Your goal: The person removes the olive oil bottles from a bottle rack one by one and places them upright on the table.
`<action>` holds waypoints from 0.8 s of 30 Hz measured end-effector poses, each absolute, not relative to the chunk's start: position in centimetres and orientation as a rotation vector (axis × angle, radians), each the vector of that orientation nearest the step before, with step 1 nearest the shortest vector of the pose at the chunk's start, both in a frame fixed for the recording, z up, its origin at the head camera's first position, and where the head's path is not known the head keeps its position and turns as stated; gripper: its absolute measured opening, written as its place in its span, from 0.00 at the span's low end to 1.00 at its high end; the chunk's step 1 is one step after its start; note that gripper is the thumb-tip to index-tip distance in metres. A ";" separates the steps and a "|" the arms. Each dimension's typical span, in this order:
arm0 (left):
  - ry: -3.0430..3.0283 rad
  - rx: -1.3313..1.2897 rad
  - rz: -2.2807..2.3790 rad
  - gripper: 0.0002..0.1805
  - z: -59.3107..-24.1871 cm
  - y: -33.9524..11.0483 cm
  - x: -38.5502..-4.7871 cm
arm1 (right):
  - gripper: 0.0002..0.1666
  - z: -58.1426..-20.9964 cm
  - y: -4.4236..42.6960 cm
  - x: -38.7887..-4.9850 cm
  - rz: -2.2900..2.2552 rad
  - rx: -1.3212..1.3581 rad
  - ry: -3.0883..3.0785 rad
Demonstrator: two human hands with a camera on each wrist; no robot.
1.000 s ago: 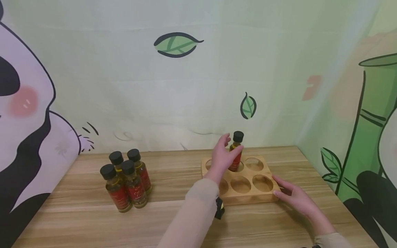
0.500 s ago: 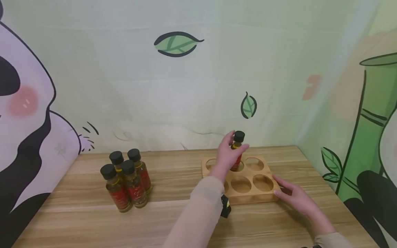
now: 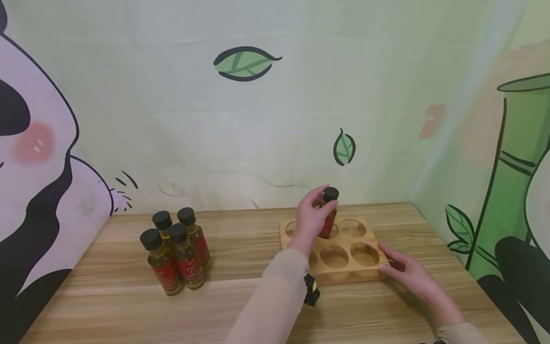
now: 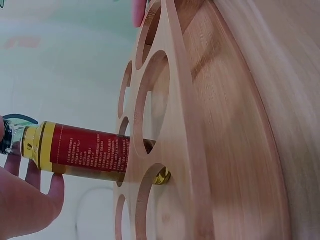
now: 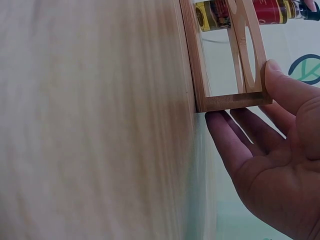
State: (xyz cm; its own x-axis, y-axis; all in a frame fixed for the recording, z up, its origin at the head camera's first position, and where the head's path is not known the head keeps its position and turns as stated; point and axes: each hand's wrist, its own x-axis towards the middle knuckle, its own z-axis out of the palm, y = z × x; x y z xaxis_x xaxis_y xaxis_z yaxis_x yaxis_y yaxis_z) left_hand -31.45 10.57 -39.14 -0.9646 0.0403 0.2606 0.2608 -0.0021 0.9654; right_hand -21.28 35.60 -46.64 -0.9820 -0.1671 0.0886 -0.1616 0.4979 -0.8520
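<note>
My left hand [image 3: 312, 216] holds a small glass bottle [image 3: 328, 224] with a black cap and red label, its fingers and thumb around the cap and neck. The bottle stands in the back middle hole of a two-tier wooden rack [image 3: 343, 276]. In the left wrist view, the bottle [image 4: 90, 150] passes through the upper board. Its base [image 5: 206, 16] is close to the lower board in the right wrist view; contact is unclear. My right hand [image 3: 410, 276] grips the rack's right end, thumb [image 5: 282, 82] at the upper board and fingers against the side.
Several similar capped bottles [image 3: 165, 274] stand in a tight group on the left of the wooden table [image 3: 240, 258]. A cloth backdrop [image 3: 180, 124] with panda, leaf and bamboo drawings rises behind the table. The left forearm hides the rack's front left corner.
The bottle has gone down a little into its hole. My left hand has shifted slightly right, and its fingers now lie closer around the cap. My right hand and the rack stay put.
</note>
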 end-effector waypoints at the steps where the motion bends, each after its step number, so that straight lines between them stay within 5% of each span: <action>1: -2.091 -0.321 -2.096 0.22 -39.3 10.6 -31.5 | 0.37 -46.7 35.6 -21.3 -1.539 -0.297 2.718; 24: -1.867 -0.496 -2.170 0.20 -36.9 9.5 -30.6 | 0.38 -46.5 35.4 -21.2 -1.520 -0.276 2.735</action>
State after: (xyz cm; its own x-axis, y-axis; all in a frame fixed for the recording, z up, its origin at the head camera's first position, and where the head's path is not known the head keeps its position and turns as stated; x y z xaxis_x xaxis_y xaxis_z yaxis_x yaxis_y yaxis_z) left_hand -30.56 9.50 -36.86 -0.9147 0.0419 0.4019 0.3912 -0.1577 0.9067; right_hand -21.15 35.39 -46.55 -0.9845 -0.1535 0.0847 -0.1530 0.5162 -0.8427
